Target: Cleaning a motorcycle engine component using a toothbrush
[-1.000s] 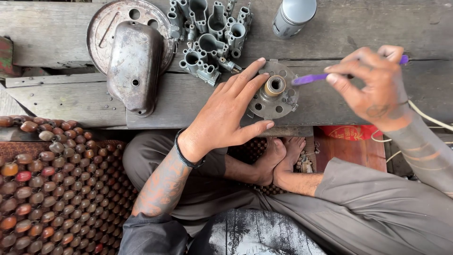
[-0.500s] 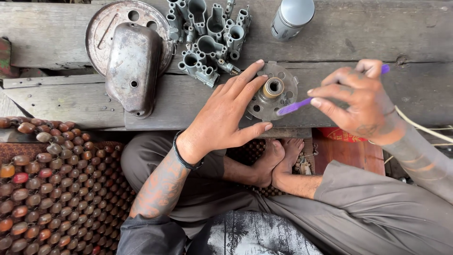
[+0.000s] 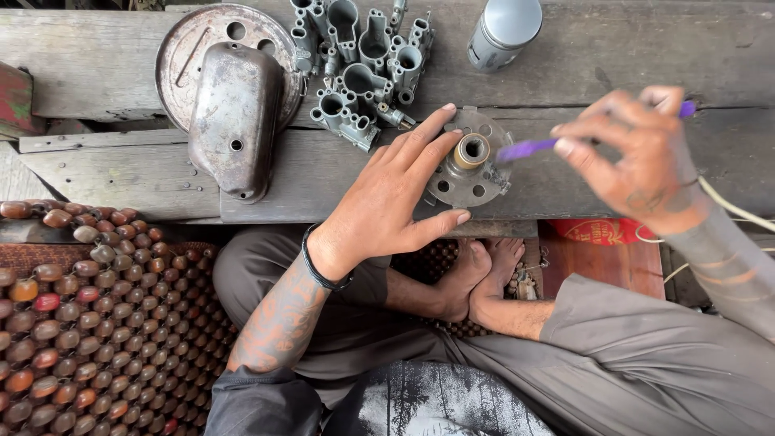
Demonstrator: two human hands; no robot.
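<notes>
Your left hand [image 3: 395,202] lies flat and spread on the wooden bench [image 3: 105,56], fingers splayed over the left side of a round metal hub [image 3: 472,169]. The thumb curls round the hub's near edge while the fingertips reach past its far rim, so the hand presses on the part rather than closing around it. The hub sits at the near edge of the bench, just right of centre, with a brass-coloured sleeve [image 3: 471,150] standing up from its middle and small holes around its flange.

Your right hand [image 3: 638,153] hovers to the right of the hub, blurred, pinched shut on a purple brush handle [image 3: 525,148]. The handle's left tip points at the sleeve and comes just beside it; whether it touches is not clear. The two hands are apart, one on each side of the hub.

Far and left of the hub, a cluster of grey cast metal bodies [image 3: 359,64] lies in a heap. Further left a rusty dished cover [image 3: 234,121] rests on a round perforated plate [image 3: 194,48]. A grey spray can [image 3: 504,32] lies at the far edge, beyond the hub. Near left, a beaded seat mat [image 3: 89,323] covers the floor beside your folded legs, and your bare feet [image 3: 484,274] tuck under the bench.
</notes>
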